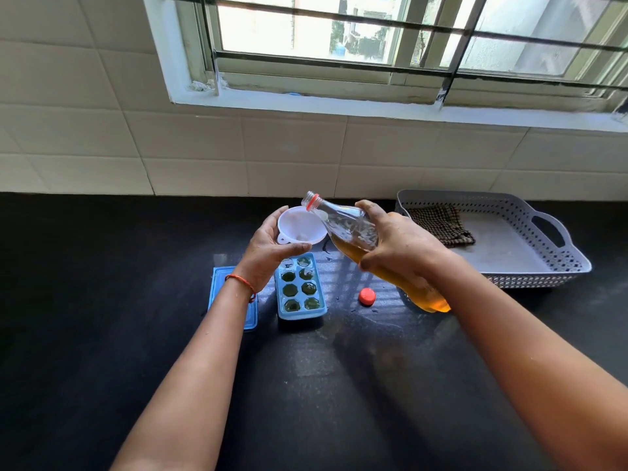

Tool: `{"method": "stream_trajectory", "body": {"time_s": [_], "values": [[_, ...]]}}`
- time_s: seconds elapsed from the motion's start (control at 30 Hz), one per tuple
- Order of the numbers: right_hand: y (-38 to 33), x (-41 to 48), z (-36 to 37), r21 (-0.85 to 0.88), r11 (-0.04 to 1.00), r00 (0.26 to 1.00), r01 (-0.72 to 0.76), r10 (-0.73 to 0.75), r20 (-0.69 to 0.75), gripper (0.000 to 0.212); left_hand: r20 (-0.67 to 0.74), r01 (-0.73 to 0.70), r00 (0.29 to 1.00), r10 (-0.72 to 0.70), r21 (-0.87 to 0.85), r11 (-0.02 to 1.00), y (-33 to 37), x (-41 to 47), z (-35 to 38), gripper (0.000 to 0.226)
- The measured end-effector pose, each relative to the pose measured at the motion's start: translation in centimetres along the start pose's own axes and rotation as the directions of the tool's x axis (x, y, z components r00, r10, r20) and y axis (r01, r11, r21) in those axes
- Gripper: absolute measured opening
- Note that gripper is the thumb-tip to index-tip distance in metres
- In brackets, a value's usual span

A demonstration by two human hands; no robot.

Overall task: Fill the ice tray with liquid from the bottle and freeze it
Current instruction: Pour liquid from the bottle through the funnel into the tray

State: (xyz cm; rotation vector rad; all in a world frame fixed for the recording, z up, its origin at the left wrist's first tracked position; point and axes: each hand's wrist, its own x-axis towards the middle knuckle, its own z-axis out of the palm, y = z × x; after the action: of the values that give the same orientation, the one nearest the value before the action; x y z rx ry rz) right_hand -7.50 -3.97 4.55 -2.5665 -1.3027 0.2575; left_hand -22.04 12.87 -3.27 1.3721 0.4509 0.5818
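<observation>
The left hand (272,243) holds a white funnel (299,226) with its fingers curled around the rim, above the far end of the blue ice tray (300,287). The right hand (397,246) grasps the bottle (356,232) around its middle. The bottle is tilted, with its open mouth pointing up and to the left beside the funnel's far rim. The amber liquid lies in the near, lower part of the bottle and the neck is clear, so I judge that no liquid is running at this moment.

The tray stands on the black counter (339,385), between the two forearms. Its visible cells look dark and shiny, so they seem to hold liquid already. The farthest cells are hidden behind the left hand and the funnel, and I cannot tell whether they are full.

The orange cap (367,296) lies on the counter just right of the tray, and the blue lid (234,297) lies to its left, partly under the left forearm. A white basket (530,280) with a checked cloth (441,226) stands at the far right.

The filling seems nearly done. What is left is perhaps the far cells, then closing the tray with the lid and taking it to a freezer, which is not in view.
</observation>
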Motion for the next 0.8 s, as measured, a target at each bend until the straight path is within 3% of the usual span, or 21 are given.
{"method": "stream_trajectory", "body": {"time_s": [0.8], "values": [[0.45,-0.38,-0.36,-0.119,0.992,0.998,-0.029,0.035,0.052,0.106,0.024,0.010,1.000,-0.010,0.006,1.000,-0.10,-0.13,0.19,0.077]]}}
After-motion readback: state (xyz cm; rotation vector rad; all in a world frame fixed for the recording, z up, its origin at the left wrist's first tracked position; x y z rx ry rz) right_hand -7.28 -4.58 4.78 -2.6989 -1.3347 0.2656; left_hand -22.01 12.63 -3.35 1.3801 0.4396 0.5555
